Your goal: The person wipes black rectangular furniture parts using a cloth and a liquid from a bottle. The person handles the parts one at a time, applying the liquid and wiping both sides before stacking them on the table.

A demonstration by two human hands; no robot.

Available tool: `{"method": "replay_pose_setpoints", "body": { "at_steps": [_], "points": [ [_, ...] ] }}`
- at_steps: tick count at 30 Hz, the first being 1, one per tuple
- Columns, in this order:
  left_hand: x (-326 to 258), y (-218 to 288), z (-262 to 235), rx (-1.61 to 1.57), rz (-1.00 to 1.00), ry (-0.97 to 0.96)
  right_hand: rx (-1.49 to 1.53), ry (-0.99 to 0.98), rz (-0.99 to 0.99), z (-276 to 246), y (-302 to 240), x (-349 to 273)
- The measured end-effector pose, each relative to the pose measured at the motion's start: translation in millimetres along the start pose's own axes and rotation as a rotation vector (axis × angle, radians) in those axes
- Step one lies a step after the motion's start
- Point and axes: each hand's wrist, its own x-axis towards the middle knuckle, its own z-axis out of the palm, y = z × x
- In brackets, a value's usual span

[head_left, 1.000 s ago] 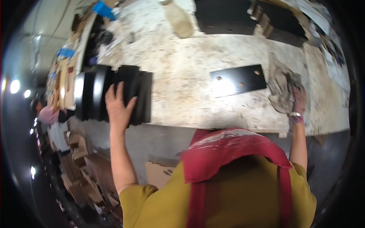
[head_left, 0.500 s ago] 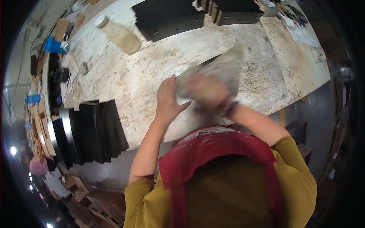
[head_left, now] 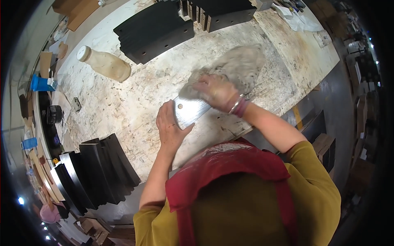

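Note:
On the worktable (head_left: 147, 92) lies a flat board (head_left: 189, 112) with a round hole near its left end, its top shining in the light. My left hand (head_left: 169, 129) grips that end, fingers along the left edge and thumb at the near corner. My right hand (head_left: 221, 94) is closed on a crumpled grey cloth (head_left: 242, 65) and presses it onto the board's top. The cloth trails away to the far right and hides the rest of the board. Some of the cloth is blurred by motion.
Dark boards with holes (head_left: 156, 35) stand in rows at the far side. More black boards (head_left: 98, 172) are stacked at the near left. A capped bottle (head_left: 106, 65) lies at the far left, by a blue cup (head_left: 41, 83). White cloth or plastic (head_left: 301, 20) sits at the far right.
The cloth and my right hand have swept across the board, uncovering its left end and hole. My left hand is slightly lower and further left in view. The whole view has shifted too.

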Motion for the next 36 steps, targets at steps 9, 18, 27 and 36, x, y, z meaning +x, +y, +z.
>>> {"method": "replay_pose_setpoints", "body": {
  "at_steps": [9, 18, 27, 36],
  "points": [
    [15.2, -0.2, -48.5, -0.617, -0.544, -0.471, 0.263, 0.174, 0.996, -31.0, 190.1, -66.7],
    [8.6, 7.5, -21.6, -1.379, -0.825, -0.337, 0.094, 0.178, 0.414, -34.3, 89.4, -46.3],
    [2.0, 9.3, -13.0, -1.328, -0.904, -0.2, 0.23, -0.113, 0.372, -34.2, -7.1, 41.9],
    [1.0, 10.5, -12.1, -1.356, -0.917, -0.138, 0.075, 0.161, -0.151, 24.1, -13.9, 18.3]
  ]
}}
